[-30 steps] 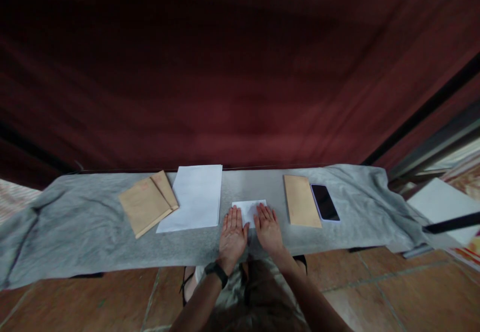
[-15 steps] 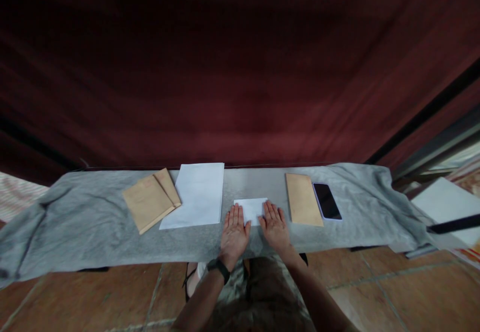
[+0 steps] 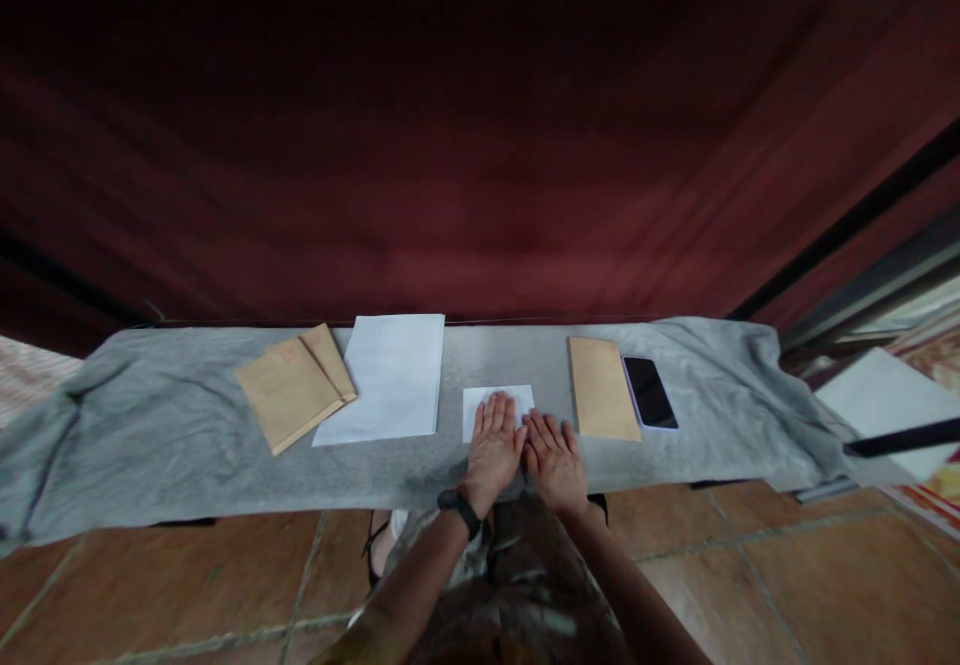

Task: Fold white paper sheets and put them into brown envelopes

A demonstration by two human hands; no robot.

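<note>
A small white rectangle of paper (image 3: 472, 407), which looks folded, lies flat on the grey cloth in front of me. My left hand (image 3: 493, 448) rests flat over its middle and lower part, fingers stretched forward. At the paper's lower right corner lies my right hand (image 3: 555, 463), palm down with fingers extended, its thumb side close to the left hand. Neither hand grips anything. To the left is a stack of large white sheets (image 3: 390, 380). A brown envelope (image 3: 604, 390) lies to the right of my right hand.
Two overlapping brown envelopes (image 3: 289, 390) lie at the left, against the white sheets. A phone (image 3: 650, 392) sits beside the right envelope. Grey cloth (image 3: 165, 425) covers the narrow table. A dark red curtain (image 3: 480, 195) hangs behind, and a white board (image 3: 889, 405) stands at far right.
My left hand has slid right, from the paper's left edge onto its middle. My right hand has shifted slightly down, off most of the paper. The view has tilted a little.
</note>
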